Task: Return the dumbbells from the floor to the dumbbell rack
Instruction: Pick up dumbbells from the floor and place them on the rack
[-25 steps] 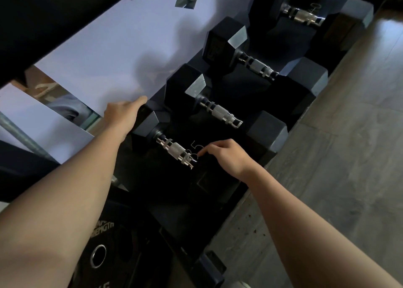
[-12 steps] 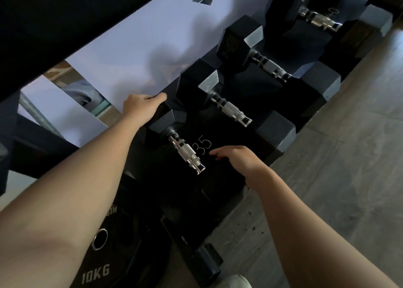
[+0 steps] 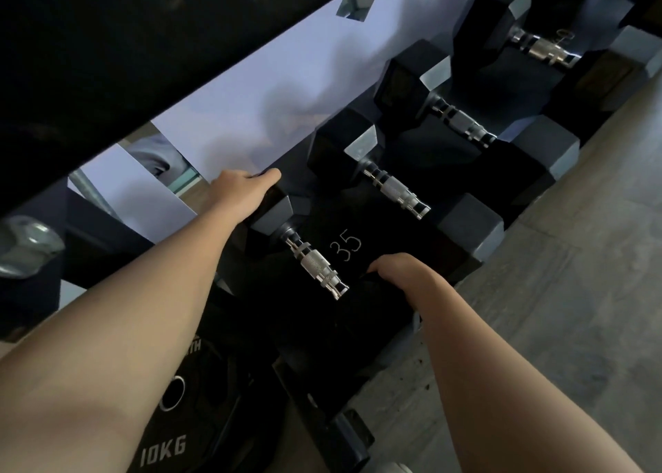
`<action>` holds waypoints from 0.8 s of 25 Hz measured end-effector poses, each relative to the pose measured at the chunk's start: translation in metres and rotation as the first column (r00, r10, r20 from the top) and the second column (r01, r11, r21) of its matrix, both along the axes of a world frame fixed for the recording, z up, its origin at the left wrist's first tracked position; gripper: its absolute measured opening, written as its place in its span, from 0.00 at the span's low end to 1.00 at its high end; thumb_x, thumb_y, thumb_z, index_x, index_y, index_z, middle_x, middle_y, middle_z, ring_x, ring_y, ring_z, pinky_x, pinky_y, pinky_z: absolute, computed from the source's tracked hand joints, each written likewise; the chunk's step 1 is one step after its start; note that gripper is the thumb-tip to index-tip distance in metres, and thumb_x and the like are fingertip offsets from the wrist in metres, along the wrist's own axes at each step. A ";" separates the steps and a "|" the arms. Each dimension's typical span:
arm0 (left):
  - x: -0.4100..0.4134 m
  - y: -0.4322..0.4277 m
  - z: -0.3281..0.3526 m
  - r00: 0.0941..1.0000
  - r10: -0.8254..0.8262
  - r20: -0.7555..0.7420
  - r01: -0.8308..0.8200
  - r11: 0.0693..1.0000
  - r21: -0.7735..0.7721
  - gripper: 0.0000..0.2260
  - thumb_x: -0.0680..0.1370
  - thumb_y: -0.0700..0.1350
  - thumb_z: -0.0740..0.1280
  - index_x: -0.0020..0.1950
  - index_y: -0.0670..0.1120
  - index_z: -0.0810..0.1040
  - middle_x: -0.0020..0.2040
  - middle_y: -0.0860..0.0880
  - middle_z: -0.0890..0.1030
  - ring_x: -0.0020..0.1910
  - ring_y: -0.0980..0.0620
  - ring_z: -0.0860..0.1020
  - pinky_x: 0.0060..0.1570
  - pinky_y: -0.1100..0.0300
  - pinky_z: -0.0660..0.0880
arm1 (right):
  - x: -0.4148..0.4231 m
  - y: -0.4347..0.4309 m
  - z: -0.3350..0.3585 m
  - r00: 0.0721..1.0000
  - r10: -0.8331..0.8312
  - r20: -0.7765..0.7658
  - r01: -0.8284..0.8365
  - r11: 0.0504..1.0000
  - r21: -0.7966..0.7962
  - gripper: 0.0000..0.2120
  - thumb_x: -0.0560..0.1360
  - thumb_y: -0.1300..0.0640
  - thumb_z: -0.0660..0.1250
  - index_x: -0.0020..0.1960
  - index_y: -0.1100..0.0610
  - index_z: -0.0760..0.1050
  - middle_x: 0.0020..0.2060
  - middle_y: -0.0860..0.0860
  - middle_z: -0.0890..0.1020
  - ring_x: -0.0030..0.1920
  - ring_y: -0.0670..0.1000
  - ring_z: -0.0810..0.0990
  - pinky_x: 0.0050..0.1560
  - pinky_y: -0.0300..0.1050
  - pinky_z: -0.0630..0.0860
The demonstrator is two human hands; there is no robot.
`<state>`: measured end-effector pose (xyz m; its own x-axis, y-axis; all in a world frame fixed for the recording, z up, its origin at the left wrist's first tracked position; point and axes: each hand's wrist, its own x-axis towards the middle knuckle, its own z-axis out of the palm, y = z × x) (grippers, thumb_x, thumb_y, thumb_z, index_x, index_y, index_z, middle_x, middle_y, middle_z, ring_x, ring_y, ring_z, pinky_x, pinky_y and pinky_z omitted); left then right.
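Our right hand (image 3: 401, 275) has slid from beside the knurled handle (image 3: 317, 270) to curl over the near head of the 35 dumbbell (image 3: 344, 248), our left hand (image 3: 243, 193) still cupping its far head on the rack's lowest tier (image 3: 354, 433), so we judge it seated and being squared up.

A gym — hex dumbbells (image 3: 392, 189) sit in a row on a dark rack (image 3: 412, 157), beside a weight plate (image 3: 168, 433) (marked 10KG) above grey plank floor (image 3: 573, 293).
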<state>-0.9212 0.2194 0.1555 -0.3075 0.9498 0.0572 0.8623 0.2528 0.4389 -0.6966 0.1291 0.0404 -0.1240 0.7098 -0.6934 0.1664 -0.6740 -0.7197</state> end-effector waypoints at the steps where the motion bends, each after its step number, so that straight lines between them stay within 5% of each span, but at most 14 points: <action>1: 0.002 0.000 0.001 1.000 -0.007 -0.014 0.007 1.000 -0.031 0.29 0.65 0.69 0.63 0.37 0.41 0.77 0.35 0.48 0.78 0.36 0.48 0.76 0.29 0.57 0.65 | 0.000 -0.002 0.000 1.000 -0.021 -0.011 0.021 0.999 -0.024 0.06 0.76 0.63 0.65 0.49 0.63 0.80 0.37 0.59 0.81 0.39 0.59 0.81 0.44 0.52 0.80; 5: 0.002 0.000 0.002 0.999 -0.022 -0.028 0.020 0.998 -0.067 0.29 0.65 0.70 0.61 0.41 0.44 0.81 0.39 0.47 0.79 0.36 0.50 0.74 0.31 0.57 0.65 | 0.002 -0.003 0.002 0.995 -0.084 -0.062 0.079 0.994 -0.077 0.04 0.75 0.62 0.66 0.45 0.61 0.78 0.36 0.59 0.81 0.34 0.58 0.80 0.39 0.49 0.79; 11: 0.005 0.000 -0.003 0.999 0.023 -0.049 -0.022 1.000 0.017 0.29 0.65 0.70 0.60 0.33 0.43 0.76 0.34 0.47 0.77 0.35 0.48 0.75 0.30 0.57 0.66 | 0.003 -0.004 -0.005 0.991 -0.103 -0.088 0.100 0.994 -0.042 0.05 0.75 0.62 0.66 0.48 0.61 0.80 0.39 0.60 0.81 0.38 0.59 0.81 0.49 0.53 0.80; 17: 0.033 -0.007 0.000 0.985 0.017 -0.171 0.002 0.994 0.110 0.21 0.72 0.59 0.63 0.33 0.41 0.74 0.35 0.42 0.79 0.32 0.43 0.75 0.29 0.57 0.67 | 0.012 -0.015 0.005 0.986 -0.145 -0.082 0.151 0.986 0.069 0.16 0.82 0.61 0.58 0.66 0.59 0.76 0.64 0.55 0.77 0.62 0.57 0.76 0.63 0.45 0.71; 20: 0.077 -0.012 0.010 0.979 -0.056 -0.194 0.101 0.968 0.230 0.17 0.72 0.53 0.63 0.29 0.43 0.71 0.34 0.38 0.78 0.37 0.37 0.77 0.38 0.49 0.74 | 0.029 -0.017 0.023 0.982 -0.129 -0.136 0.149 0.978 0.144 0.11 0.79 0.56 0.62 0.54 0.56 0.82 0.52 0.50 0.84 0.48 0.50 0.81 0.51 0.44 0.74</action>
